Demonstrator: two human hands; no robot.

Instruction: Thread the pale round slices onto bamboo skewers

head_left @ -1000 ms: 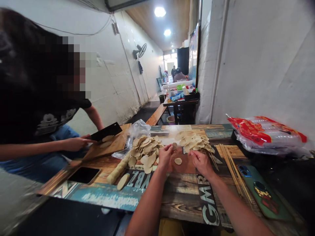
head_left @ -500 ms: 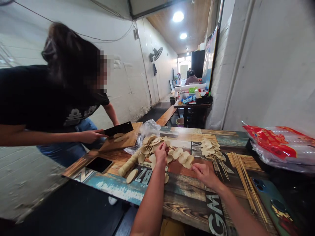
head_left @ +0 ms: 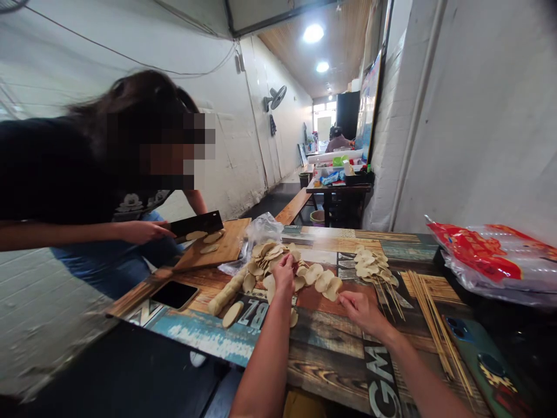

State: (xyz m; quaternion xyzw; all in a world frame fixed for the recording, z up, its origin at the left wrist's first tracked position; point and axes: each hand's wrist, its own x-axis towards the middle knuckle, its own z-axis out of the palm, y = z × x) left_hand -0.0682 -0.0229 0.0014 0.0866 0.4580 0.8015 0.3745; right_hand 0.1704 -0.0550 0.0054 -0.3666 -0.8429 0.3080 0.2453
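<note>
Left hand (head_left: 285, 273): fingers pinched together at the right side of the slice pile (head_left: 265, 255); the fingertips partly hide what they grip, so the grasp cannot be told. Right hand (head_left: 354, 305): thumb and forefinger closed on the right end of a row of pale slices (head_left: 324, 280), which overlap in a line between the two hands, over the reddish-brown plank pattern of the table (head_left: 322, 371).

Clearances: patterned tabletop shows from the row down to the near edge, giving the right hand its widest room on that side; one loose slice (head_left: 294, 317) lies beside the left forearm. Past the right hand, a skewered bundle (head_left: 372, 267) sits with its sticks pointing toward the near edge, a narrow gap from the knuckles. Farther right, loose skewers (head_left: 430, 325) lie lengthwise, and a green phone (head_left: 478, 360) bounds that side.

Left side is tighter: pale log (head_left: 224, 293) and cut oval slice (head_left: 232, 314) just beyond the pile, then a dark phone (head_left: 174, 294) near the table's left edge. At that edge a co-worker's hand (head_left: 148, 231) grips a black cleaver (head_left: 198, 223) over a cutting board (head_left: 235, 232).
</note>
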